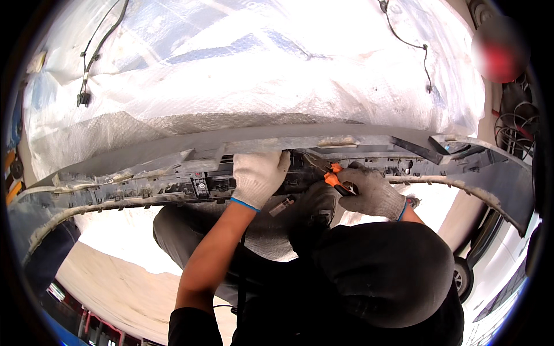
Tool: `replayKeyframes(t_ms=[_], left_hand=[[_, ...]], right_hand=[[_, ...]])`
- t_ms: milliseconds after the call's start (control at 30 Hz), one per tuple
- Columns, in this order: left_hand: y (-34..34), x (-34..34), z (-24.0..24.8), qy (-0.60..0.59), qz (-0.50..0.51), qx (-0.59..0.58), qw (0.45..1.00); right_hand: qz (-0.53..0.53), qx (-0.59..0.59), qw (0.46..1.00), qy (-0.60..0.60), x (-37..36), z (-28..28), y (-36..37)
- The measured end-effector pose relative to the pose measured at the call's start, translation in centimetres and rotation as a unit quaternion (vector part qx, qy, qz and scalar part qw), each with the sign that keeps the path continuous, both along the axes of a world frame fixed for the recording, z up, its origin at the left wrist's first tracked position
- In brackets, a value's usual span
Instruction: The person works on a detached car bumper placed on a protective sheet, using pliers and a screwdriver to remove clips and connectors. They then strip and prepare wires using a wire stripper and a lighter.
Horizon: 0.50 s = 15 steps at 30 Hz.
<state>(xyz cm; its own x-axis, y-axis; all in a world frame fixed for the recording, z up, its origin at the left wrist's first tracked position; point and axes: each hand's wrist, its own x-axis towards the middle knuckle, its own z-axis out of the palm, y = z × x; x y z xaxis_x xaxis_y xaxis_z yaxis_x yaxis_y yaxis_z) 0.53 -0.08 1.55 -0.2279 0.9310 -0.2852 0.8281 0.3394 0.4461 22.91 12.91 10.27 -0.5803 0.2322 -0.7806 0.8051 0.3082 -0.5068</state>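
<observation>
A long dark car bumper lies across in front of me with its ribbed, dusty inner side facing up. My left hand, in a white knit glove with a blue cuff, grips the middle of it; its fingertips are hidden behind the upper edge. My right hand, in a matching glove, is closed around pliers with orange and black handles. The jaws point up and left into the bumper's inner structure, just right of my left hand. What they touch is too small to tell. A black clip-like bracket sits left of my left hand.
Beyond the bumper, white bubble wrap and clear plastic sheeting cover a large surface. Black cables with connectors lie on it at the left, and another thin cable at the right. Part of a white car shows at the lower right.
</observation>
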Motion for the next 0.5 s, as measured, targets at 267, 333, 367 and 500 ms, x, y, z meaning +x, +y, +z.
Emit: replayKeyframes(t_ms=[267, 333, 367, 500], left_hand=[[0.5, 0.8, -0.5, 0.06, 0.032, 0.156, 0.985], [0.0, 1.3, -1.6, 0.058, 0.05, 0.171, 0.982], [-0.2, 1.5, -2.0, 0.059, 0.06, 0.177, 0.981], [-0.2, 1.7, -1.8, 0.028, 0.074, 0.109, 0.991]], right_hand=[[-0.099, -0.01, 0.993, 0.068, 0.8, -2.9, -3.0], [-0.098, -0.046, 0.992, 0.058, 0.9, -3.1, -3.5], [-0.091, -0.064, 0.993, 0.033, 0.7, -2.8, -3.5], [-0.118, -0.001, 0.99, 0.079, 0.7, -3.6, -4.6]])
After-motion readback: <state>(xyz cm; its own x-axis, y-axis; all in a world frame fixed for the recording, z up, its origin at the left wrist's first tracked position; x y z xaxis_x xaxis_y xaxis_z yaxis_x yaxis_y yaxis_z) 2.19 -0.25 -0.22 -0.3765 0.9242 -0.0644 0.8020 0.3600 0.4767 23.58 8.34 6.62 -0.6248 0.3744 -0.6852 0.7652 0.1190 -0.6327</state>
